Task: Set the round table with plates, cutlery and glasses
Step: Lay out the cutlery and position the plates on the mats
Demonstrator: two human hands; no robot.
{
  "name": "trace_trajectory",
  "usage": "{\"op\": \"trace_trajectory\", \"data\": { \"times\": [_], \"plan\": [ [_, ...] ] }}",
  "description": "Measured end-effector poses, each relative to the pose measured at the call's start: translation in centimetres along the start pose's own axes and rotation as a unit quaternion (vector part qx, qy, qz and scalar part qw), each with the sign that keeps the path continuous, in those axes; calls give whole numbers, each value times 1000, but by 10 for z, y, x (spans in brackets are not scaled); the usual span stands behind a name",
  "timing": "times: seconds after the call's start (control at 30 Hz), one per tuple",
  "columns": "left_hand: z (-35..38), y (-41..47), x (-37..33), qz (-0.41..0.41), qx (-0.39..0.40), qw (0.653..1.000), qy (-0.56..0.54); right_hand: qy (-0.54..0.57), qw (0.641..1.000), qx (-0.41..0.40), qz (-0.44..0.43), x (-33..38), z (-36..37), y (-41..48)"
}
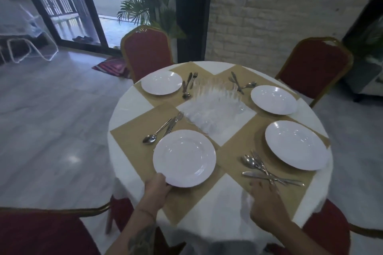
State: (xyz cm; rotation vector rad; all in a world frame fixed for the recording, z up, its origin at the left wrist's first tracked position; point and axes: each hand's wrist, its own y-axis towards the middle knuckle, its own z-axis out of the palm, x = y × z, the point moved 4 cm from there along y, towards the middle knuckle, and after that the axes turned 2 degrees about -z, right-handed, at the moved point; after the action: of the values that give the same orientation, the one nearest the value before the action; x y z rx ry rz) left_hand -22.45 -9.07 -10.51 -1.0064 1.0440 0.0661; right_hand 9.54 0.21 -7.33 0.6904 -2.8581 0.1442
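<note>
A round table (217, 213) with a white cloth carries several tan placemats. My left hand (155, 187) grips the near rim of a white plate (184, 157) on the near-left mat. My right hand (264, 198) rests on the near-right mat, fingers touching the crossed knife, fork and spoon (267, 168). Three more white plates lie at the far left (161, 82), far right (273, 99) and right (296, 145). Cutlery sets lie by each: near left (163, 128), far left (187, 86), far right (238, 84). Clear glasses (215, 99) stand blurred in the centre.
Red chairs with gold frames stand around the table: far left (147, 51), far right (313, 66), near left (41, 232), near right (329, 234). A palm plant (143, 2) and an open glass door are behind. Grey floor lies to the left.
</note>
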Motion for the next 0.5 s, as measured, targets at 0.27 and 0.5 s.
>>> {"op": "trace_trajectory", "data": {
  "times": [0.27, 0.5],
  "plan": [
    [-36, -17, -45, 73, -158, 978, 112, 86, 987, 73, 117, 20, 6, -41],
    [18, -44, -63, 201, -104, 972, 69, 78, 978, 85, 174, -8, -14, -64]
  ]
}}
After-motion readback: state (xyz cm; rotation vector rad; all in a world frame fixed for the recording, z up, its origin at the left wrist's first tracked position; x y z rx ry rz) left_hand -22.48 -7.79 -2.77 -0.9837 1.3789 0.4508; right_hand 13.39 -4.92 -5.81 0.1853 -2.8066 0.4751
